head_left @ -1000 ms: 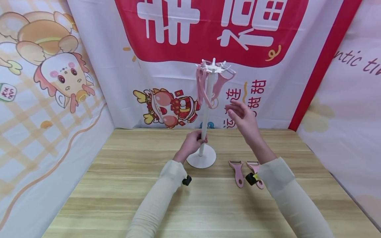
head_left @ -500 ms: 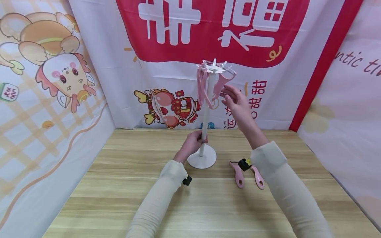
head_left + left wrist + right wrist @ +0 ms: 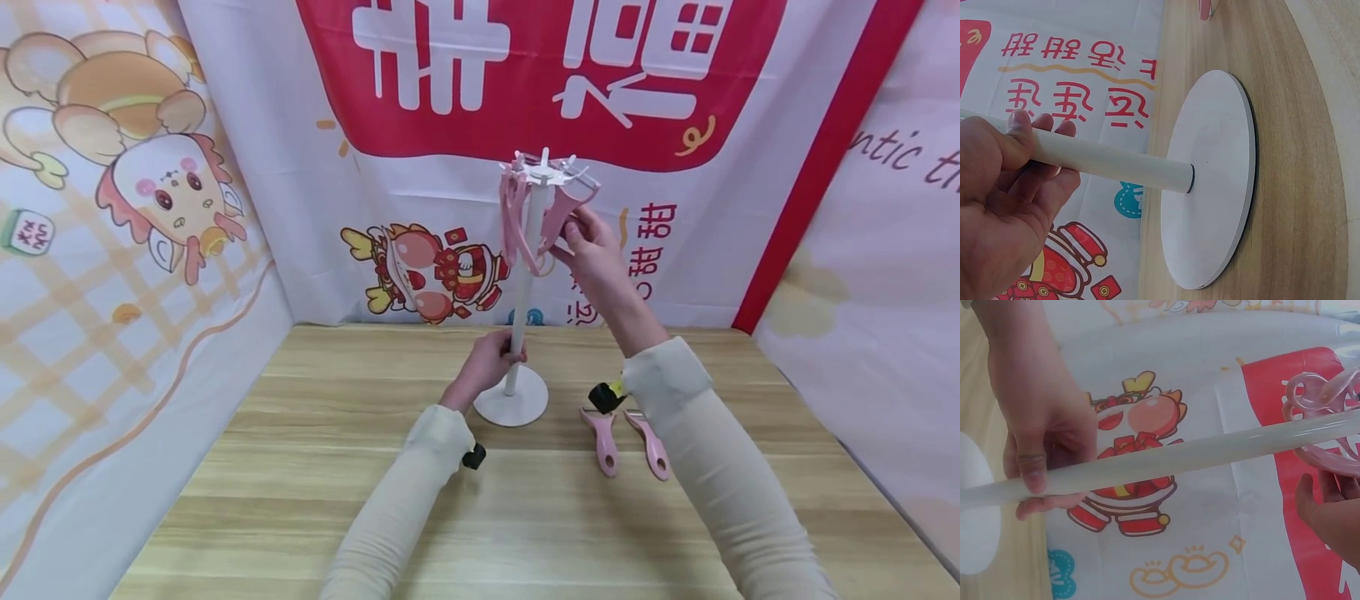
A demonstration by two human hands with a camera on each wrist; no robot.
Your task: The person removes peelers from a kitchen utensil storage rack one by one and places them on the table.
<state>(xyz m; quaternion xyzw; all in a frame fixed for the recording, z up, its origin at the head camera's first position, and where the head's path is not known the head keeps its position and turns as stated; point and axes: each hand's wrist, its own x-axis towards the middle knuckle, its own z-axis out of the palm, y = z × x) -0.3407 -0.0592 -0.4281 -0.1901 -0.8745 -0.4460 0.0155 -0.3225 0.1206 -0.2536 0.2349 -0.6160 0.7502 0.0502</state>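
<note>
A pink peeler (image 3: 561, 208) hangs from the white stand (image 3: 522, 300), near the back edge of the bench (image 3: 300, 500). The right hand (image 3: 600, 257), half closed, seems to pinch it; the left hand (image 3: 486, 360) curls round the pole (image 3: 1122, 164) low, probably for steadiness. Loose peelers (image 3: 606, 448) lie towards the right edge.

The pink peelers (image 3: 603, 437) look glossy plastic, the stand (image 3: 524, 292) smooth, the tabletop (image 3: 360, 417) wood-grained.
</note>
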